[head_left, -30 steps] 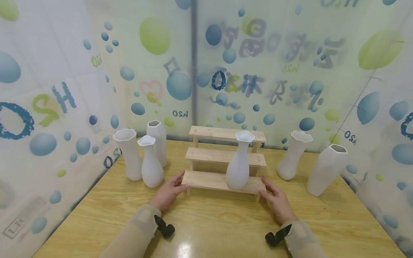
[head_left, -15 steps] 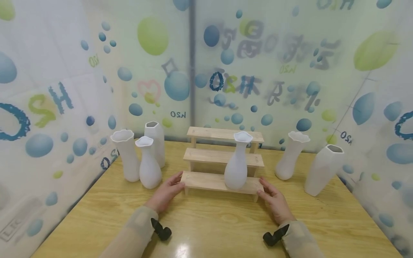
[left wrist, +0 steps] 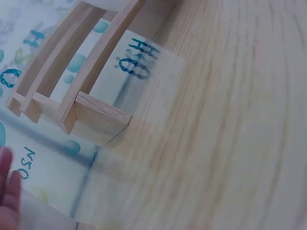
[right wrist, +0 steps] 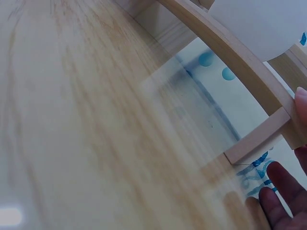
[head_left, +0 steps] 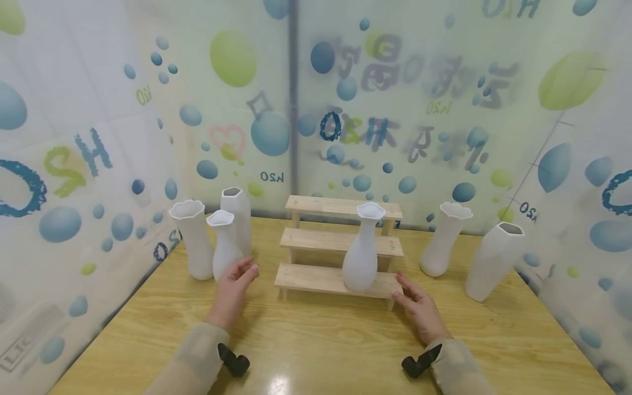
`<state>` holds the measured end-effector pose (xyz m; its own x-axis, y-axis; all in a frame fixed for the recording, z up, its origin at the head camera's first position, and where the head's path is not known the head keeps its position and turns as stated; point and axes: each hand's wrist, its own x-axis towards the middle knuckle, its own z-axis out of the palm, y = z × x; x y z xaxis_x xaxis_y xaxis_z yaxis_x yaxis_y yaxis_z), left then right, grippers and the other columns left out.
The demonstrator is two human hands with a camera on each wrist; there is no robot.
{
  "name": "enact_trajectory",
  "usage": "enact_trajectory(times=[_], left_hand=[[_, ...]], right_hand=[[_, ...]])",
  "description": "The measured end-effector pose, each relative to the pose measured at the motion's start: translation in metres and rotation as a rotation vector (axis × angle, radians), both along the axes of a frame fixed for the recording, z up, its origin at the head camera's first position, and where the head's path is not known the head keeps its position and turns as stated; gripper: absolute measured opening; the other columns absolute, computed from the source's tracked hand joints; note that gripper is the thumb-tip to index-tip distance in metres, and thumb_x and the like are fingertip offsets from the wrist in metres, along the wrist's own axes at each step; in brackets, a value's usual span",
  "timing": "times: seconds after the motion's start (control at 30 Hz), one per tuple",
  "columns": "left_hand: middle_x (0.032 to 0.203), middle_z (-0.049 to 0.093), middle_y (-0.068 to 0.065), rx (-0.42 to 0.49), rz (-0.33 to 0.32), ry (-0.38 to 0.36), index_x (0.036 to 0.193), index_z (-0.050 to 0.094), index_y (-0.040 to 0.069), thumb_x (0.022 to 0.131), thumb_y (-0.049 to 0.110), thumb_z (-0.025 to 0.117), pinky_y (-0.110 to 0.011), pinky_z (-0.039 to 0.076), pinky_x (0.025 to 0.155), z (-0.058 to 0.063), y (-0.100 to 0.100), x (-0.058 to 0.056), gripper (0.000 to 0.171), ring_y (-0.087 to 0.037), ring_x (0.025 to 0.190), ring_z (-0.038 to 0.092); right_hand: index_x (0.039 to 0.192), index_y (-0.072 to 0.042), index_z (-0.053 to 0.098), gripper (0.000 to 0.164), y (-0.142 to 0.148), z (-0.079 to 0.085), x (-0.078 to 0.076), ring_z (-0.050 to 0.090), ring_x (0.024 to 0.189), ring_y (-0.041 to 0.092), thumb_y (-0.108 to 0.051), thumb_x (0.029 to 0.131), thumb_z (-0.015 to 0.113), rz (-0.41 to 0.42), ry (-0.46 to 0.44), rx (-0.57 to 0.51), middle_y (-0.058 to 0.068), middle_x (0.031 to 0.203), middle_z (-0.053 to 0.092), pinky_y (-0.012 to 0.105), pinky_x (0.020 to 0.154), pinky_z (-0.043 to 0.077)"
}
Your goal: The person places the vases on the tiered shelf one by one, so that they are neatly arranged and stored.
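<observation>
In the frame's centre the wooden stand lies with its long axis left to right, steps facing the bottom edge; the right hand pinches its right end, the left hand, loosely bent, holds nothing before an upright vase

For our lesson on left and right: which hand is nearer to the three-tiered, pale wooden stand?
Right. The right hand touches the right end of the stand; the left hand is apart from it, to its left.
</observation>
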<state>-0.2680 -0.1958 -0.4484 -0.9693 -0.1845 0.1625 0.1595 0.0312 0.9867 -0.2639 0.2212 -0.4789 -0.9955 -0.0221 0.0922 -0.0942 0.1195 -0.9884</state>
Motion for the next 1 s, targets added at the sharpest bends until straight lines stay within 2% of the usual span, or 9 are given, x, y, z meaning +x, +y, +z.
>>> enact_trajectory(times=[0.17, 0.27, 0.3, 0.4, 0.47, 0.57, 0.73, 0.87, 1.0], left_hand=[[0.100, 0.057, 0.002, -0.017, 0.279, 0.158, 0.121, 0.057, -0.002, 0.095, 0.020, 0.062, -0.013, 0.044, 0.075, 0.004, -0.002, 0.003, 0.035, -0.006, 0.087, 0.053], [0.101, 0.055, -0.002, -0.034, 0.431, 0.232, 0.117, 0.057, -0.005, 0.092, 0.016, 0.066, -0.016, 0.040, 0.075, 0.002, -0.003, 0.001, 0.034, -0.009, 0.088, 0.049], [0.103, 0.054, -0.005, -0.039, 0.472, 0.242, 0.118, 0.056, -0.006, 0.091, 0.016, 0.067, -0.018, 0.039, 0.077, 0.001, -0.003, 0.000, 0.036, -0.011, 0.091, 0.048], [0.117, 0.047, -0.013, -0.064, 0.553, 0.212, 0.125, 0.050, -0.005, 0.088, 0.019, 0.069, -0.029, 0.035, 0.087, -0.001, -0.003, -0.002, 0.048, -0.019, 0.104, 0.042], [0.125, 0.042, -0.018, -0.087, 0.582, 0.168, 0.130, 0.045, -0.004, 0.086, 0.021, 0.072, -0.038, 0.032, 0.095, -0.002, -0.004, -0.004, 0.057, -0.025, 0.114, 0.037], [0.135, 0.036, -0.022, -0.136, 0.586, 0.079, 0.137, 0.040, -0.002, 0.083, 0.024, 0.075, -0.048, 0.026, 0.104, -0.004, -0.005, -0.008, 0.069, -0.034, 0.126, 0.030], [0.143, 0.028, -0.023, -0.147, 0.540, -0.035, 0.144, 0.032, 0.002, 0.080, 0.023, 0.077, -0.051, 0.023, 0.109, -0.008, -0.008, -0.014, 0.081, -0.037, 0.132, 0.026], [0.145, 0.026, -0.022, -0.117, 0.510, -0.061, 0.146, 0.029, 0.004, 0.080, 0.020, 0.077, -0.051, 0.022, 0.111, -0.010, -0.011, -0.017, 0.084, -0.036, 0.133, 0.025], [0.144, 0.030, -0.021, -0.120, 0.498, -0.045, 0.146, 0.031, 0.003, 0.080, 0.020, 0.078, -0.051, 0.024, 0.110, -0.013, -0.013, -0.020, 0.083, -0.036, 0.133, 0.027]], right_hand=[[0.145, 0.000, 0.039, 0.058, 0.000, 0.000, 0.000, 0.022, 0.142, 0.028, -0.014, 0.094, 0.063, 0.005, 0.000, -0.014, 0.009, 0.155, 0.028, 0.038, 0.114, 0.019], [0.144, 0.002, 0.039, 0.058, -0.001, 0.000, -0.001, 0.021, 0.142, 0.029, -0.013, 0.094, 0.063, 0.007, 0.004, -0.027, 0.010, 0.155, 0.028, 0.043, 0.115, 0.016], [0.144, 0.002, 0.039, 0.058, -0.001, -0.001, -0.001, 0.021, 0.143, 0.029, -0.013, 0.093, 0.063, 0.006, 0.005, -0.026, 0.010, 0.155, 0.029, 0.043, 0.115, 0.016], [0.144, 0.001, 0.040, 0.058, 0.000, -0.002, -0.002, 0.021, 0.143, 0.028, -0.012, 0.093, 0.064, 0.001, 0.003, -0.028, 0.010, 0.155, 0.029, 0.043, 0.115, 0.016], [0.144, 0.001, 0.040, 0.058, 0.001, -0.003, -0.002, 0.022, 0.143, 0.027, -0.012, 0.093, 0.064, -0.001, 0.000, -0.028, 0.009, 0.155, 0.029, 0.042, 0.114, 0.016], [0.144, 0.001, 0.040, 0.058, 0.001, -0.003, -0.003, 0.022, 0.143, 0.027, -0.012, 0.093, 0.064, -0.002, 0.001, -0.029, 0.009, 0.154, 0.030, 0.042, 0.114, 0.016], [0.144, 0.001, 0.041, 0.058, 0.001, -0.004, -0.004, 0.022, 0.142, 0.027, -0.012, 0.093, 0.064, -0.004, 0.007, -0.025, 0.009, 0.154, 0.030, 0.042, 0.114, 0.017], [0.144, 0.001, 0.041, 0.057, 0.001, -0.005, -0.004, 0.022, 0.142, 0.028, -0.012, 0.093, 0.064, -0.004, 0.007, -0.023, 0.008, 0.154, 0.031, 0.042, 0.114, 0.018], [0.144, 0.000, 0.041, 0.057, 0.001, -0.004, -0.003, 0.022, 0.142, 0.028, -0.013, 0.093, 0.064, -0.007, 0.004, -0.023, 0.008, 0.154, 0.031, 0.042, 0.114, 0.018]])
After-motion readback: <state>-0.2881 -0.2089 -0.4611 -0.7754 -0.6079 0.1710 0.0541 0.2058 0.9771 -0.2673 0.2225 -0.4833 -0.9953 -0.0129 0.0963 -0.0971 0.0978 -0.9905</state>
